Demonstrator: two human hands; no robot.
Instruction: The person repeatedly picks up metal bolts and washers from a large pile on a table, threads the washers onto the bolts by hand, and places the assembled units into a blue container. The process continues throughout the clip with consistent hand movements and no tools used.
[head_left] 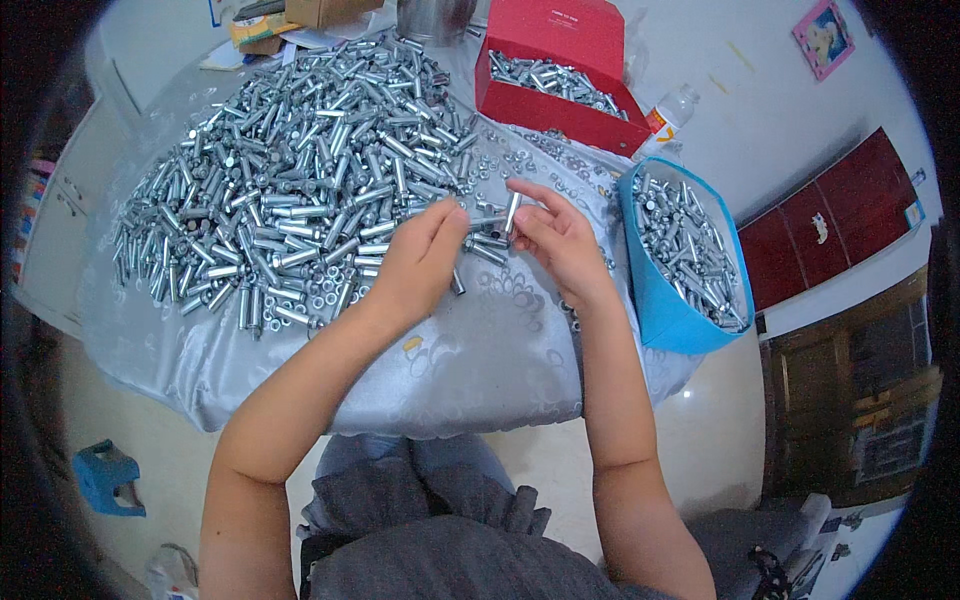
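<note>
A large heap of shiny metal expansion bolts (300,190) covers the left and middle of the table. At the heap's right edge, my right hand (562,238) pinches a short, bright metal sleeve (513,213) upright between thumb and fingers. Close beside it, my left hand (424,258) is closed, its thumb on top. A bolt (486,221) sticks out from the left fist toward the sleeve; whether the two touch I cannot tell. Loose bolts lie just under and between the hands. Small nuts (322,283) lie at the heap's near edge.
A blue fabric bin (690,330) full of bolts stands right of my right hand. Farther back are an opened red box (560,118) of bolts and a white plastic bottle (672,112). Washers and nuts (520,155) lie scattered on the silvery tablecloth (480,375).
</note>
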